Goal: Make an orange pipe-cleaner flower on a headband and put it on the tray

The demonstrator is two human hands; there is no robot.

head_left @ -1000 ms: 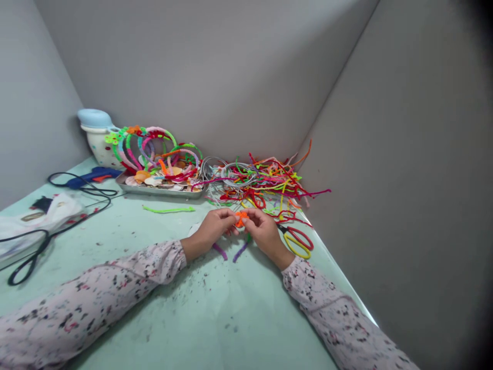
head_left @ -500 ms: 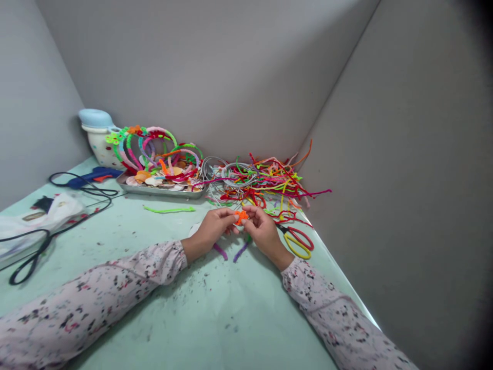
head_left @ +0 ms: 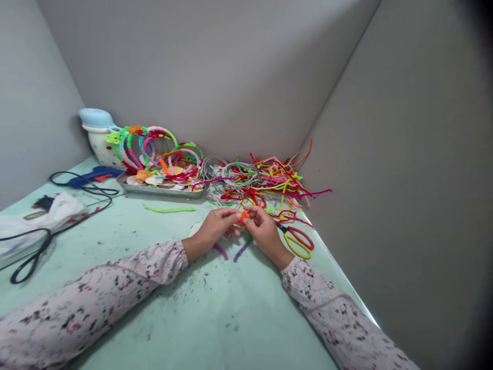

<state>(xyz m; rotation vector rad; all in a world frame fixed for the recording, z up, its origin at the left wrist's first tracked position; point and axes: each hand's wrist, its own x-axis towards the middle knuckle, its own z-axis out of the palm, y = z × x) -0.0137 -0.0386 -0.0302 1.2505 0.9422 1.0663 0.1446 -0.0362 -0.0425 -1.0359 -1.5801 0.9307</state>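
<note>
Between my two hands is a small bent orange pipe cleaner piece, partly covered by fingertips. My left hand pinches its left side with thumb and fingers. From the right, my right hand grips the other side. Below the hands, two purple pipe cleaner ends show on the table; the rest of them is hidden. A pale round thing lies half covered behind my left wrist. Just right of my right hand rest scissors with red and yellow handles.
A metal tray holds shells and colourful pipe cleaner headbands. Beside it lies a tangled heap of pipe cleaners and wire rings. A blue glue gun, its black cord, a white plastic bag and a blue-lidded container occupy the left.
The fingers have shifted slightly around the orange piece, covering more of it. Both arms stay in nearly the same place.
</note>
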